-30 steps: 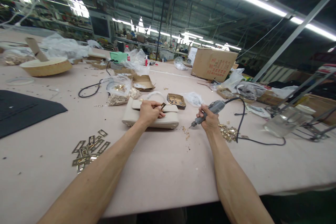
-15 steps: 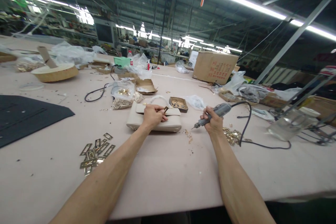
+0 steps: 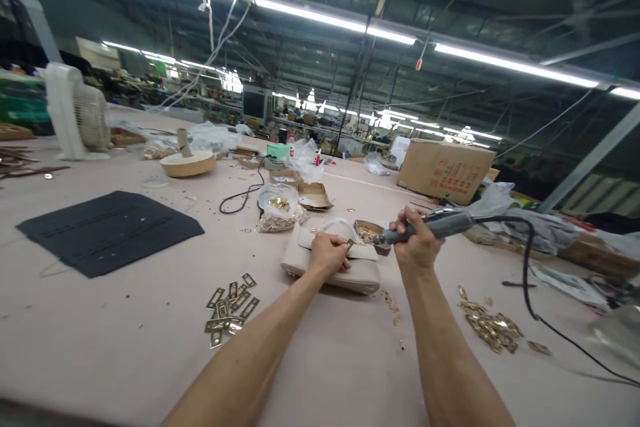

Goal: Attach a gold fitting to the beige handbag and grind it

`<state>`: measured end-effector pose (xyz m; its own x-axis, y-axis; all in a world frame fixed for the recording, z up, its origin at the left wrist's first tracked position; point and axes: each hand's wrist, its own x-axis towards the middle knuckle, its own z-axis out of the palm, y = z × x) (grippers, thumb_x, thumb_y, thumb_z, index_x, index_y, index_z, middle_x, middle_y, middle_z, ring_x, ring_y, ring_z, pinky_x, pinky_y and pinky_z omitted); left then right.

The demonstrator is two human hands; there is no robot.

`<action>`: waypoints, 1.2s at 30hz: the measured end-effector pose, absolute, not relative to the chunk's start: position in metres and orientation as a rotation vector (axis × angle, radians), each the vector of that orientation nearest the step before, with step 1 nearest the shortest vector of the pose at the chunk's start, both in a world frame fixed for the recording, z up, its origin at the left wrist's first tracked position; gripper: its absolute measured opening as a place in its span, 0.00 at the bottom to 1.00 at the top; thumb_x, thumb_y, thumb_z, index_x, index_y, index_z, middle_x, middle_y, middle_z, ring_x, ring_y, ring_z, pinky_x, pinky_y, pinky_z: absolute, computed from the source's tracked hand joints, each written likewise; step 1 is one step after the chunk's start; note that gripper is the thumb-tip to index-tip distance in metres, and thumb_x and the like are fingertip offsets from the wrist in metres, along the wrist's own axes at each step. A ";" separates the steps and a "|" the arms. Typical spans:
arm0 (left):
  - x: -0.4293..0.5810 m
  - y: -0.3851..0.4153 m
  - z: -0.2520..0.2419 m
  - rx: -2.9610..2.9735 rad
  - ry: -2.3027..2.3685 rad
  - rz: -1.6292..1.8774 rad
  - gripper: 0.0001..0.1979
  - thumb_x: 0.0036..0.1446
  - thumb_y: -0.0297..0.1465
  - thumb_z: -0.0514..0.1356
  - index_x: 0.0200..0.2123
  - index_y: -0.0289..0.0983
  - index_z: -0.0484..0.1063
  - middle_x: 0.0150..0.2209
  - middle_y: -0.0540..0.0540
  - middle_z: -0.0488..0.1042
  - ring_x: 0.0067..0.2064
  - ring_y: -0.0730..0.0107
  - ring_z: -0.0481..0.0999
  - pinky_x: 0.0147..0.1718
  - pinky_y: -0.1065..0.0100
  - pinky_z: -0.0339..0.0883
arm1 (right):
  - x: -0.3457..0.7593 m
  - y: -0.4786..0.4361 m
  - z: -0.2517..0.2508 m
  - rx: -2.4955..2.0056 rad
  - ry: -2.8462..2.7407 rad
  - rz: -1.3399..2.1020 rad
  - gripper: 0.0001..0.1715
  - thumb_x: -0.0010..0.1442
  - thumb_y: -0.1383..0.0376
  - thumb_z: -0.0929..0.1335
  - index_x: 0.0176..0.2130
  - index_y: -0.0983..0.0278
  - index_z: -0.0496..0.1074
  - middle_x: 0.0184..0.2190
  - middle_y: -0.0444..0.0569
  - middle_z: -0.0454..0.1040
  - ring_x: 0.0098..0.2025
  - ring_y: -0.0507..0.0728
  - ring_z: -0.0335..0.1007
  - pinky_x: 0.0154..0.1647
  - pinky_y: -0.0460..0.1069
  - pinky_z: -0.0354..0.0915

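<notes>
A cream handbag point(image 3: 363, 275) lies on the pink-covered table. My left hand point(image 3: 327, 255) rests on its flap, fingers closed on a small rectangular metal plate point(image 3: 351, 242) held at the fingertips. My right hand point(image 3: 417, 240) is wrapped around a grey electric screwdriver point(image 3: 453, 223), held up right of the bag. Its front end points left, in front of a small cardboard box point(image 3: 384, 250) of tiny gold-coloured parts, probably screws. From this angle I cannot tell whether the bit touches them. Loose gold bits point(image 3: 393, 307) are scattered beside the bag.
Metal frame plates point(image 3: 233, 307) are heaped at left, gold fittings point(image 3: 493, 323) at right. A black sheet point(image 3: 113, 230), a tape roll point(image 3: 187, 165) and a white fan point(image 3: 77, 110) stand farther left. The screwdriver's cord point(image 3: 527, 267) trails right. A large carton point(image 3: 445, 170) is behind.
The view has turned left. The screwdriver has risen from the table near the bag's right side to the small box, its front end now nearer the box. My left hand stays on the bag with the plate.
</notes>
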<state>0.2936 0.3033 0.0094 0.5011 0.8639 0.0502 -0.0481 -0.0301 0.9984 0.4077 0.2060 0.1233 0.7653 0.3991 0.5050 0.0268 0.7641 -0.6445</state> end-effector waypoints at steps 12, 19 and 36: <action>0.288 0.303 0.014 1.544 0.881 0.879 0.07 0.54 0.29 0.65 0.29 0.32 0.83 0.17 0.46 0.75 0.13 0.74 0.68 0.13 0.75 0.61 | 0.385 0.225 0.109 -0.676 -0.742 0.212 0.16 0.47 0.65 0.80 0.30 0.64 0.72 0.22 0.42 0.73 0.17 0.47 0.62 0.20 0.47 0.66; 0.285 0.300 0.022 1.535 0.914 0.849 0.05 0.51 0.29 0.68 0.29 0.32 0.84 0.14 0.48 0.71 0.13 0.74 0.67 0.14 0.75 0.62 | 0.380 0.227 0.107 -0.680 -0.762 0.173 0.15 0.48 0.64 0.80 0.30 0.64 0.72 0.22 0.42 0.73 0.17 0.48 0.63 0.20 0.48 0.67; 0.285 0.298 0.019 1.578 0.897 0.878 0.07 0.52 0.26 0.64 0.30 0.33 0.84 0.19 0.45 0.77 0.13 0.71 0.68 0.12 0.72 0.59 | 0.373 0.231 0.103 -0.676 -0.782 0.167 0.15 0.49 0.65 0.79 0.30 0.65 0.72 0.23 0.43 0.73 0.17 0.48 0.63 0.21 0.48 0.67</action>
<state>0.2853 0.2984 0.0186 0.4455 0.8911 0.0866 0.1050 -0.1480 0.9834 0.3732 0.2308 0.1026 0.7087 0.3794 0.5948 0.1027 0.7787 -0.6190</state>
